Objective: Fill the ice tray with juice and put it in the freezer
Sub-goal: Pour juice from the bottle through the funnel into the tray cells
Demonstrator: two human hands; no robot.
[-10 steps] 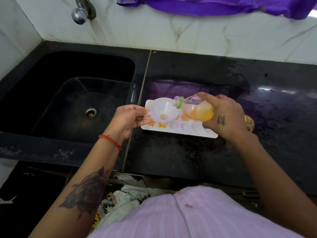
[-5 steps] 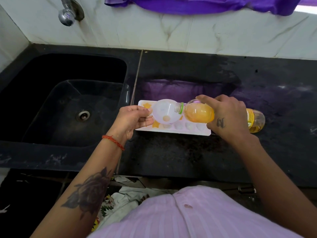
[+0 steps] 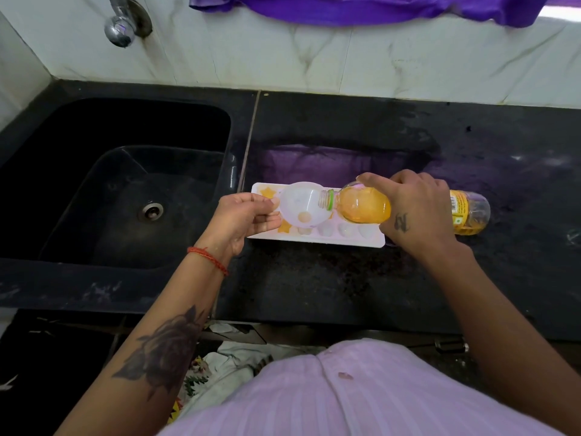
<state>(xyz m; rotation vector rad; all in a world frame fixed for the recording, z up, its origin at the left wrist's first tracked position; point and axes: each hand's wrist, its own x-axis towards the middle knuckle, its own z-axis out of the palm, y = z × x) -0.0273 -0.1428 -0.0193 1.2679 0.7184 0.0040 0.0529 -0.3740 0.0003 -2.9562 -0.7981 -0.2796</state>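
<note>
L hand (image 3: 243,217) holds funnel (image 3: 300,204) | R hand (image 3: 415,214) tips juice bottle (image 3: 364,204) | over ice tray (image 3: 317,240)

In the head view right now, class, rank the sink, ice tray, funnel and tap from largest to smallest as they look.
1. Sink
2. Ice tray
3. Funnel, held above the tray, so nearness to the camera may enlarge it slightly
4. Tap, partly cut off at the top edge

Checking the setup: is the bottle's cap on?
No, the bottle in the right hand has a bare open neck, tipped into the funnel.
</note>
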